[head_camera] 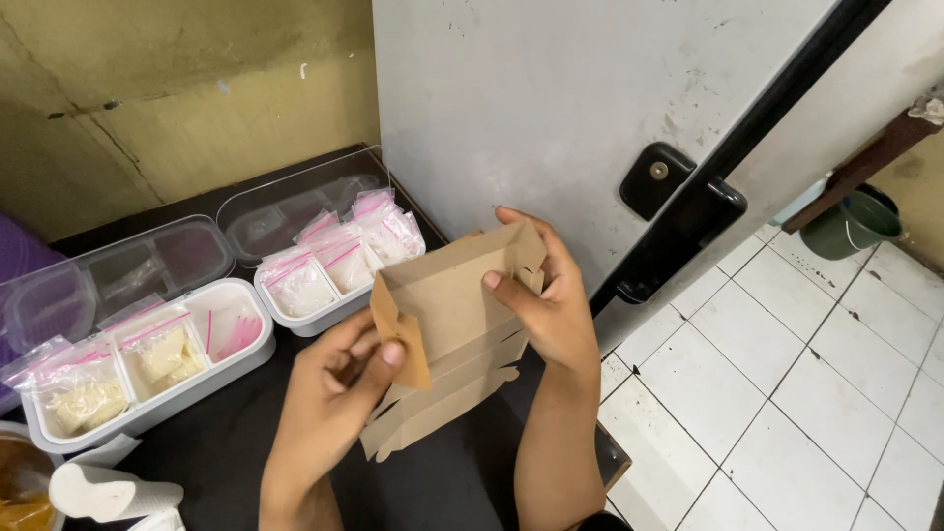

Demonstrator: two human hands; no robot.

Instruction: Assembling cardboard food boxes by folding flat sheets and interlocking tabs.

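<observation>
Worktop here is a dark, flat surface running from the near edge back to the yellowish wall on the far left, with a big pale grey door standing just right of it and white floor tiles off to the right.

Far side of the worktop has two long white plastic divided trays with their clear lids lying behind them. The compartments hold small clear zip bags with pink seals, filled with white or yellowish stuff, can't tell what exactly.

The main thing is the flat-packed brown cardboard box, held up in the air over the near part of the worktop, between both hands. Its long axis runs on a slant, from near-left up to far-right, with the half-raised walls at the far-right end and the still-flat flaps hanging down at the near-left end.

Right hand sits on the far-right end, so it's the one nearer the raised walls. Its grip is spread wide: thumb pressed on the inside face of the card, fingers wrapped round the back of the upper edge.

Left hand is lower and nearer, on the left side. Its grip is pressed together, thumb and fingers pinching the small side flap of the box, which sticks out to the left. Both hands touch the card and nothing else.

Small stuff: a white paper roll at the near-left corner, a green bucket far right on the floor.
</observation>
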